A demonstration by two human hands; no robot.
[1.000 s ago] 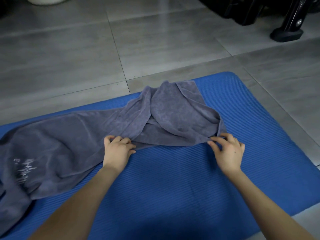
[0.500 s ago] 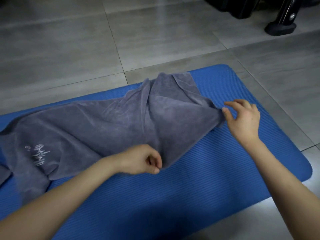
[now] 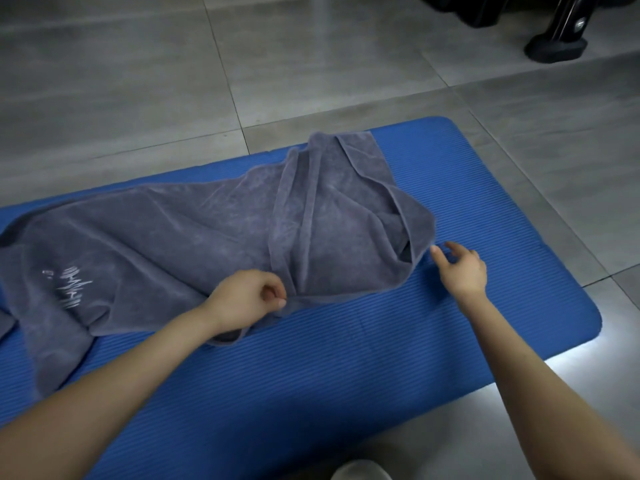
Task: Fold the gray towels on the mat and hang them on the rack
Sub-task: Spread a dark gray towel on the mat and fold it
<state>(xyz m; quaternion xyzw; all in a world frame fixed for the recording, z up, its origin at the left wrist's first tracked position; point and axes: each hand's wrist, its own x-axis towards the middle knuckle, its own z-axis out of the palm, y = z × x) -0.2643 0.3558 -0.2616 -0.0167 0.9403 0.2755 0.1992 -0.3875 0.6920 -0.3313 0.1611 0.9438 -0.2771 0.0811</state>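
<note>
A: Towel (image 3: 194, 244) lies crumpled across the mat (image 3: 346, 368), on the floor (image 3: 138, 81). White lettering shows near its left end.

B: And its right end?

A: Bunched, with 2 long ridges running from the far edge to the near hem, and a flap folded over.

B: What about the hands?

A: Left hand (image 3: 247, 297) is closed, its grip pinching the near hem where the ridges end. Right hand (image 3: 462, 270) is open, fingers spread, just beside the right corner. I cannot tell if the fingertips touch the cloth.

B: Anything else?

A: 1 black foot (image 3: 556, 48) stands on the tiles, far right. A pale round object (image 3: 362, 471) sits at the bottom edge.
</note>
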